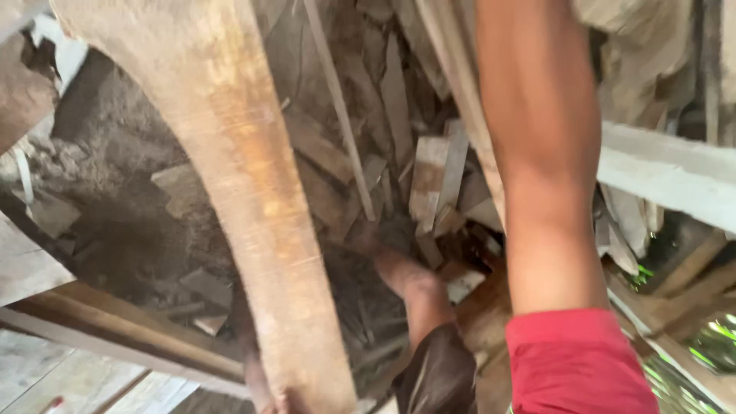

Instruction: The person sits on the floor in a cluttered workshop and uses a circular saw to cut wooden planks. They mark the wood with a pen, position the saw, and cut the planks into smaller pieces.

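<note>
Both hands are cut off from view, their grip untellable, as the curved wooden plank (253, 199) runs lengthwise from top left down to bottom centre over the scrap-wood pile (399, 176).

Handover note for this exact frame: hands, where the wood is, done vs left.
Left hand: only a sliver shows at the bottom edge, against the lower end of the curved wooden plank; grip cannot be judged.
Right arm: red sleeve, raised past the top edge; its hand is out of view.
Plank: slanting from top left to bottom centre, above the scrap wood pile.
A bare foot stands on the pile.
Done: plank is up off the pile.
Left: plank not set down anywhere; scraps lie loose.
</note>
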